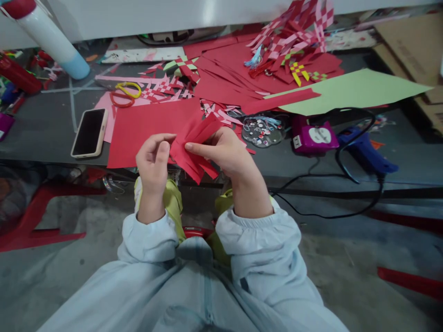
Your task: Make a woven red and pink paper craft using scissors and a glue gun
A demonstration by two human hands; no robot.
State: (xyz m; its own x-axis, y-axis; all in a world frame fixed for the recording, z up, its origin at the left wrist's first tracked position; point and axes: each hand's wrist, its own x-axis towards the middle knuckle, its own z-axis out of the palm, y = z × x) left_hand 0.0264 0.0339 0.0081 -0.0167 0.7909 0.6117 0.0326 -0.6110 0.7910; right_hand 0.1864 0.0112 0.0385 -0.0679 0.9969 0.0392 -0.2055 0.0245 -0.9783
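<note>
Cool, fairly even, subdued light covers the tabletop [44, 122], while the floor [328, 258] below is duller and a soft upright streak of glare whitens the pale panel [138, 18] behind. Faint shadows mark the folds of the red paper [194, 163]. Wide-angle distortion tilts the bottle [51, 39] near the edge, and small beads [263, 131] look slightly smeared.

2 forearms [254, 191] extended: left grip [152, 159] curled, right grip [226, 150] pinching, thumb [199, 148] uppermost.
</note>
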